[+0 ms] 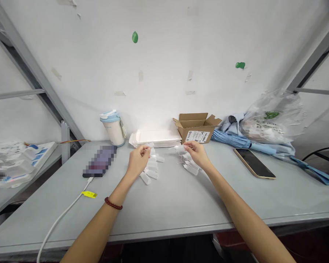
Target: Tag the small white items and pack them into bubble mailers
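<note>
My left hand point(138, 160) is closed in a pinch on a small white tag-like piece point(151, 145), its edge showing past the fingertips. Under and beside that hand lies a loose pile of similar white pieces point(152, 170) on the grey table. My right hand point(196, 151) pinches another small white piece point(180, 149) between thumb and fingers. Just below it, a second group of white pieces point(191, 167) lies on the table, with thin thread-like strands at its left side. The pieces are too small to tell their exact kind.
White envelope-like packets point(157, 138) are stacked behind my hands, beside an open cardboard box point(196, 129). A lidded cup point(113, 129) and a phone on a cable point(100, 162) are left. Another phone point(254, 163), a blue umbrella point(235, 139) and a plastic bag point(271, 120) are right.
</note>
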### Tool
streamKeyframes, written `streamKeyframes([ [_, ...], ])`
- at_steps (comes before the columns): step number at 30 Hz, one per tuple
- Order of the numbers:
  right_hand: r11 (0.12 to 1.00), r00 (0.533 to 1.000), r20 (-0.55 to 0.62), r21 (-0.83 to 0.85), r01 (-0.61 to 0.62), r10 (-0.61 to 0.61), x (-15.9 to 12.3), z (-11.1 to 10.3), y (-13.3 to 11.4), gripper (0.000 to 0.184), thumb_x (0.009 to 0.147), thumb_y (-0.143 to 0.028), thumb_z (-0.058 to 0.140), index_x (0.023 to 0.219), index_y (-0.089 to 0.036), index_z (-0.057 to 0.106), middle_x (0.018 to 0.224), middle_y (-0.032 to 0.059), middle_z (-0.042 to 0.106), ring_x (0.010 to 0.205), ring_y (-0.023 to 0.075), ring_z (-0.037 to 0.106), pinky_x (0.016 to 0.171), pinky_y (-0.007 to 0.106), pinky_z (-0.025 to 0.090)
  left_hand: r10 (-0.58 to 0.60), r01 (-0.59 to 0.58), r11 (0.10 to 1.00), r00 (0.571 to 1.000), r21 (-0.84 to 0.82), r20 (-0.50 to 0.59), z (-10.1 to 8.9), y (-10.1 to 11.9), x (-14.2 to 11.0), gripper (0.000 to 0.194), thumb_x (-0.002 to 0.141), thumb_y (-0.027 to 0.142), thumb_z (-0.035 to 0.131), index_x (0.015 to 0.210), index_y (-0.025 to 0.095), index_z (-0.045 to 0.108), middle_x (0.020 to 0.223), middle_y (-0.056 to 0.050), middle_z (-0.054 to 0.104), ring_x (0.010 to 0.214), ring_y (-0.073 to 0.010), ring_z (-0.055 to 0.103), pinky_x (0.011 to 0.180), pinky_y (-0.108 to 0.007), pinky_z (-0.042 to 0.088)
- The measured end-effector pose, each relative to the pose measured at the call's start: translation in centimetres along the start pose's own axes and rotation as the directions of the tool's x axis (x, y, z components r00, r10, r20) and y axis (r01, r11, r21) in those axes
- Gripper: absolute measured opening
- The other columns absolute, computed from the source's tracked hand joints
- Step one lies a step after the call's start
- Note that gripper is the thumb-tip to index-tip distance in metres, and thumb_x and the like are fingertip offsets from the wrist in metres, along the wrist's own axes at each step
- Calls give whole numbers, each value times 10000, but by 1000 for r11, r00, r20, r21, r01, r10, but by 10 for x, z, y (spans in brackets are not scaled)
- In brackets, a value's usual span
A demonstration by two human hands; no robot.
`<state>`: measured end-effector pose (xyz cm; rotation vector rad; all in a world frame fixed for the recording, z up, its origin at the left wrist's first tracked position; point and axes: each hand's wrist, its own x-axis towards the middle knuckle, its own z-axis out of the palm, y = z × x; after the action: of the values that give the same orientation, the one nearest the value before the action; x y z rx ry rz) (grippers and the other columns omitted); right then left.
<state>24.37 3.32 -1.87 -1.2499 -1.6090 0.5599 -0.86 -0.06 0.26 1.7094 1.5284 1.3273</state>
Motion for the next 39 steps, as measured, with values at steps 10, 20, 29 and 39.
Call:
streamKeyframes([
  [10, 965, 995, 92, 253, -69, 46, -16, 15, -33, 350, 744, -508, 583, 810, -167, 625, 742, 36, 636, 669, 165, 612, 677, 314, 501, 61, -85, 994, 952, 67, 300, 11, 5, -11, 308, 763, 376, 536, 952, 168, 661, 711, -25, 655, 599, -156, 559, 605, -275, 431],
  [20, 968, 994, 89, 234, -90, 71, -17, 12, -37, 367, 745, -522, 575, 792, -162, 629, 653, 25, 612, 633, 164, 592, 628, 286, 453, -49, 114, 987, 887, -115, 460, 8, 19, -13, 256, 756, 401, 549, 753, 158, 629, 661, -10, 609, 495, -95, 436, 503, -229, 366],
  [29, 964, 989, 125, 245, -108, 79, -20, 13, -42, 345, 749, -500, 584, 790, -161, 629, 631, 14, 601, 626, 153, 574, 592, 263, 419, -92, 181, 971, 883, -154, 461, 6, 29, -15, 245, 782, 369, 543, 709, 146, 610, 501, 54, 452, 459, -74, 352, 489, -210, 315],
  [39, 962, 991, 113, 257, -96, 69, -20, 14, -41, 342, 736, -501, 591, 771, -162, 629, 616, 11, 601, 612, 154, 575, 582, 265, 416, -104, 209, 962, 874, -173, 474, 7, 25, -15, 230, 789, 352, 546, 713, 143, 606, 500, 55, 451, 456, -73, 353, 489, -212, 306],
])
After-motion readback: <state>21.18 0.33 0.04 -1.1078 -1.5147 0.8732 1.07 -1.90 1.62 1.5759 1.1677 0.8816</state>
